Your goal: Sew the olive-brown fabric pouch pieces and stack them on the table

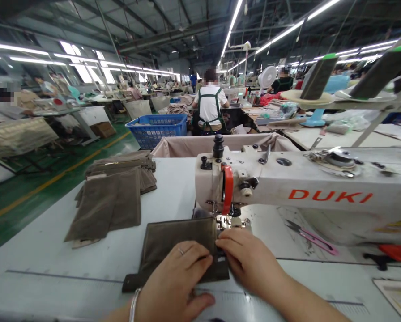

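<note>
A dark brown fabric piece (173,243) lies on the white table under the presser foot (224,221) of a white DUKI sewing machine (297,190). My left hand (178,279) lies flat on the fabric, fingers stretched out and pressing it down. My right hand (245,259) rests beside it, fingers extended onto the fabric's right edge just in front of the needle. Neither hand grips anything.
A stack of brown fabric pieces (115,194) lies to the left on the table. Pink thread snips (313,239) sit under the machine arm. A cloth-lined bin (194,145) and blue basket (157,129) stand behind; a seated person in a green apron (210,107) works beyond.
</note>
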Motion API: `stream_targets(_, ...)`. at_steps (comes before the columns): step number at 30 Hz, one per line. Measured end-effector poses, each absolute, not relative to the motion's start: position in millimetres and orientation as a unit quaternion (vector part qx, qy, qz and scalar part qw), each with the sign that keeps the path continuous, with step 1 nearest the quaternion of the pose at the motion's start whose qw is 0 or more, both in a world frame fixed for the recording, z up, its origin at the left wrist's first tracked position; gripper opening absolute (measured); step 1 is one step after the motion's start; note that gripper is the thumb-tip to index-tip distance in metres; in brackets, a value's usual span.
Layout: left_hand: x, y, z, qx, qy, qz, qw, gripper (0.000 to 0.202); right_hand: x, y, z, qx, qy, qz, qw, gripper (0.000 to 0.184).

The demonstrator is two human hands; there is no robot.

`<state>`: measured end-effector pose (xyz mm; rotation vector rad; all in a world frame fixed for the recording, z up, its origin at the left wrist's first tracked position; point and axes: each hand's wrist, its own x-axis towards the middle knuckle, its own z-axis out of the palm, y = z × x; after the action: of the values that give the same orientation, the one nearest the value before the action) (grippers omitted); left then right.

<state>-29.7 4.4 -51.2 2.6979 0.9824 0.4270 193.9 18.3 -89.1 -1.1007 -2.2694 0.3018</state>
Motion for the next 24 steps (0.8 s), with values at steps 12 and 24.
stream_targets(12,-28,7,-67,0.939,0.283,0.182,0.071,0.035,199,6,-87,-0.387,-0.876,0.109,0.268,0.042)
stream_targets(24,-27,39,-65,0.931,0.271,0.214,0.122,0.033,196,15,-88,-0.402,-0.87,0.065,0.279,0.045)
